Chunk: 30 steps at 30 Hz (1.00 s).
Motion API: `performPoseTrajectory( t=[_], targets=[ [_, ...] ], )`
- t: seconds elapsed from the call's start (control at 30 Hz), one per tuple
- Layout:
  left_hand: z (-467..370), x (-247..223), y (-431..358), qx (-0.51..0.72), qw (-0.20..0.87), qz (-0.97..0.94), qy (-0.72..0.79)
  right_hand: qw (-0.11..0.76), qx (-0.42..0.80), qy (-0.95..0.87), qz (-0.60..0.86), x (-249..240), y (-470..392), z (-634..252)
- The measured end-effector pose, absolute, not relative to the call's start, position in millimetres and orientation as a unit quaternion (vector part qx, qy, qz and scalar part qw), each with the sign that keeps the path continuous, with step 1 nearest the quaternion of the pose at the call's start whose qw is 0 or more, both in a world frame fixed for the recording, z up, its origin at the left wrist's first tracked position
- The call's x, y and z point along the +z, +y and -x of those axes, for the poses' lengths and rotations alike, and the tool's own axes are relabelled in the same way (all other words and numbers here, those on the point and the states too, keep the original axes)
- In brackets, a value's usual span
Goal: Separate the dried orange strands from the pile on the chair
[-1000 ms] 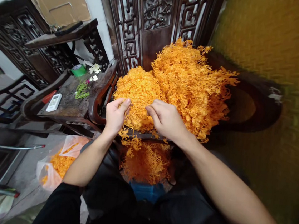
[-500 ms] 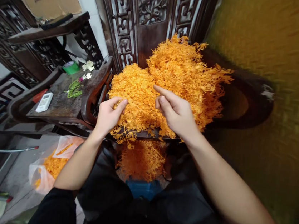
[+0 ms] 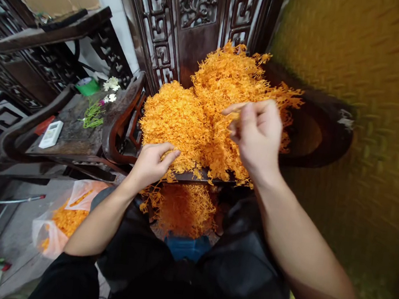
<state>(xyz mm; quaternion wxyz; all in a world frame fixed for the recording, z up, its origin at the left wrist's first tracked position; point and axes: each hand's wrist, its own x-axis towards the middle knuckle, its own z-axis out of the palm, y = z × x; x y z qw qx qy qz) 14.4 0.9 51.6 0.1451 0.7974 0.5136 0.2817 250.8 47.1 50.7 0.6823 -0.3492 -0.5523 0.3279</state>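
Note:
A large heap of bright orange, frilly plastic-looking sprigs (image 3: 178, 113) fills the dark wooden chair seat in front of me. At its near left edge, my left hand (image 3: 151, 163) is closed, thumb against fingers, and an orange sprig (image 3: 152, 197) hangs just below it over the seat's edge. My right hand (image 3: 259, 132) is lifted over the right part of the heap, fingers curled together and partly smeared by motion. What its fingertips may hold is too small to make out.
Left of the heap, a wooden chair seat (image 3: 67, 141) bears a green tape roll (image 3: 87, 86), white flowers (image 3: 112, 84), green stems (image 3: 93, 116) and a white device (image 3: 51, 134). A bag of orange pieces (image 3: 69, 216) lies on the floor. More orange sprigs (image 3: 187, 210) hang between my knees.
My right hand has risen and moved right, its fingers curling in. My left hand has shifted slightly down and right. The view has shifted a little.

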Motion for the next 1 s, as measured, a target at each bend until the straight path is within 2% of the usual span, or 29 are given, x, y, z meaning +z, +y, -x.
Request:
performPoseTrajectory(
  t=[0.07, 0.17, 0.3, 0.4, 0.5, 0.57, 0.6, 0.7, 0.77, 1.0],
  targets=[
    [-16, 52, -1, 0.273, 0.149, -0.805, 0.505, 0.586, 0.347, -0.656, 0.326, 52, 40, -247],
    [-19, 52, -5, 0.282, 0.146, -0.807, 0.498, 0.437, 0.300, -0.790, 0.308, 51, 29, -234],
    [-21, 51, -8, 0.292, 0.147, -0.808, 0.491, 0.360, 0.302, -0.830, 0.301, 44, 24, -219],
    [-18, 51, -9, 0.277, 0.139, -0.805, 0.506, 0.382, 0.332, -0.800, 0.322, 41, 30, -218],
    [-11, 50, -7, 0.231, 0.153, -0.798, 0.536, 0.514, 0.360, -0.672, 0.394, 42, 42, -229],
    [-6, 51, -6, 0.220, 0.192, -0.787, 0.544, 0.587, 0.438, -0.560, 0.388, 45, 49, -237],
    [-6, 51, -6, 0.226, 0.215, -0.782, 0.540, 0.594, 0.496, -0.517, 0.365, 46, 51, -238],
    [-11, 52, -7, 0.278, 0.255, -0.763, 0.525, 0.528, 0.663, -0.445, 0.288, 47, 48, -226],
    [-19, 52, -9, 0.310, 0.247, -0.755, 0.523, 0.491, 0.717, -0.423, 0.256, 45, 41, -211],
    [-28, 50, -13, 0.281, 0.204, -0.809, 0.474, 0.501, 0.677, -0.466, 0.270, 29, 30, -178]
  ],
)
